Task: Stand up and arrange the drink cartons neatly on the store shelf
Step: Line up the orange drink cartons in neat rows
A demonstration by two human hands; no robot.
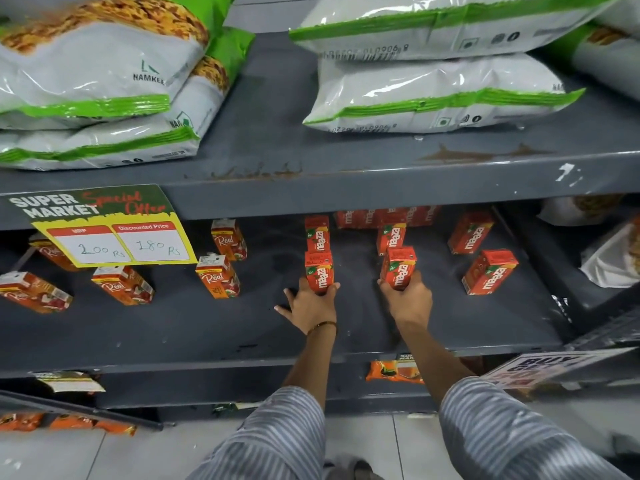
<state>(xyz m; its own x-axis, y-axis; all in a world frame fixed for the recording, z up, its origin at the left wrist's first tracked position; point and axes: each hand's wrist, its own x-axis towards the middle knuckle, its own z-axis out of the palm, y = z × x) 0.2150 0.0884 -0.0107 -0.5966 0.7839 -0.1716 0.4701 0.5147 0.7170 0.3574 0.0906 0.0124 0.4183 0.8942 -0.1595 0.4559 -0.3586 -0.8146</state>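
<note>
On the grey middle shelf point(242, 327) stand small orange Maaza drink cartons in loose columns. My left hand point(310, 303) grips the base of one upright Maaza carton point(318, 270), with another carton point(317, 233) right behind it. My right hand point(408, 296) holds a second Maaza carton point(398, 266), tilted slightly, in front of a further one point(391, 237). Two more Maaza cartons point(490, 271) stand apart at the right. A row of cartons point(384, 216) lies at the back. Several Real cartons point(218, 277) stand at the left; some lean over point(33, 292).
A special-offer price sign point(114, 233) hangs from the upper shelf edge point(346, 192). Large white and green snack bags point(90, 81) lie on the upper shelf. Orange packets point(394, 372) sit on the shelf below. A white bag point(613, 258) lies at the right end.
</note>
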